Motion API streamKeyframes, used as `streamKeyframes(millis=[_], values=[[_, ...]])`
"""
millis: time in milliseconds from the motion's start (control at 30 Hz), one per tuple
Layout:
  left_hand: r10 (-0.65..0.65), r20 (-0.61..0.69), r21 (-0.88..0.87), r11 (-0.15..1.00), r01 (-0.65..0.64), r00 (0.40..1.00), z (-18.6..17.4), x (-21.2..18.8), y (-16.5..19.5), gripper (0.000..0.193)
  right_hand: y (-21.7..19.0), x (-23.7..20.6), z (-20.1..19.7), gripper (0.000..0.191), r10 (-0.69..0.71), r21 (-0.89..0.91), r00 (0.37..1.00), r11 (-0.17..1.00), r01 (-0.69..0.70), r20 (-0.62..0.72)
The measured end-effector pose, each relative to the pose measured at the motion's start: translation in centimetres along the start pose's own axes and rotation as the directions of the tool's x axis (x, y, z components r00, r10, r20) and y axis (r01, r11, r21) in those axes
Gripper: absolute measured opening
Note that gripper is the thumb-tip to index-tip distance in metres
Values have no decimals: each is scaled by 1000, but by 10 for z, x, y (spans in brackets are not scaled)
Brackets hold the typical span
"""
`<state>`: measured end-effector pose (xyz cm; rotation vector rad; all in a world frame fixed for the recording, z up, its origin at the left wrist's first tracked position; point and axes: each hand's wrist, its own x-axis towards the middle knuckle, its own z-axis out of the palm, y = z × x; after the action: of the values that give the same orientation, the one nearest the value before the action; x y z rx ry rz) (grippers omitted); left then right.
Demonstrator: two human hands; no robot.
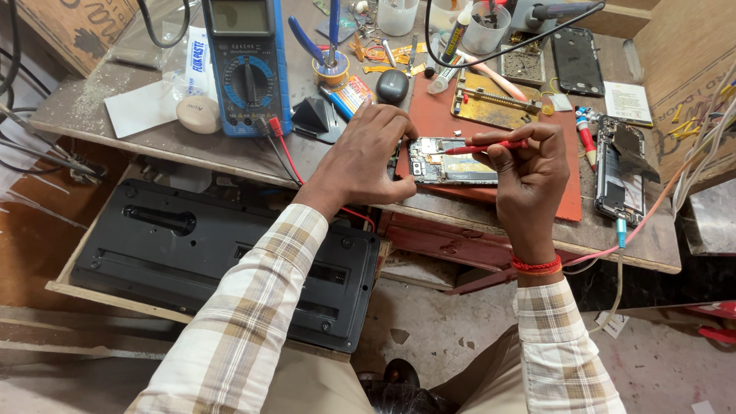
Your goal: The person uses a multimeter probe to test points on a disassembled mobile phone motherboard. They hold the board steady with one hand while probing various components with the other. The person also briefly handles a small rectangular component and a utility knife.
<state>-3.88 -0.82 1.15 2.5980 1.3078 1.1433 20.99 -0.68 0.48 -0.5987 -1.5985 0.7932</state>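
The right hand (529, 180) is closed around a thin red screwdriver (484, 147), fingers pinched together on its handle, and the tip points left onto the opened phone (448, 162). The left hand (368, 157) presses on the left end of this phone, with the fingers bent over its edge, so it holds the phone in place. The phone lies with its inner parts showing on a red mat (491, 153), close to the front edge of the worktop (192, 146). A second opened phone (617, 172) lies just beside the mat, near the right front corner of the worktop. Behind the mat, toward the back edge, there is a yellow holder plate (498, 100) and a black phone back cover (576, 60). On the left part of the worktop stands a blue multimeter (249, 65), its red lead running toward the left hand. A black mouse (392, 86) lies between the multimeter and the mat. Below the front edge, a large black flat case (192, 245) rests on a lower shelf.
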Motion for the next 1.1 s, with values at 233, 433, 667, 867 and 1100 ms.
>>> streamKeyframes(millis=[233,433,667,867,1100], values=[[-35,38,-25,999,36,999,0,0,0,47,0,1,0,19,20,-12,1000,1000,-20,-14],[-19,19,-20,1000,19,1000,1,0,-1,48,1,1,-1,18,40,15,999,999,-39,-17],[-34,35,-13,999,34,999,1,0,-1,49,1,1,-1,18,49,36,999,998,-49,-20],[-45,49,-16,999,46,998,2,0,-1,49,2,2,-1,17,36,28,999,999,-35,-20],[-28,33,5,1000,28,999,2,0,-1,50,3,-1,-3,20,-11,24,1000,1000,11,-18]])
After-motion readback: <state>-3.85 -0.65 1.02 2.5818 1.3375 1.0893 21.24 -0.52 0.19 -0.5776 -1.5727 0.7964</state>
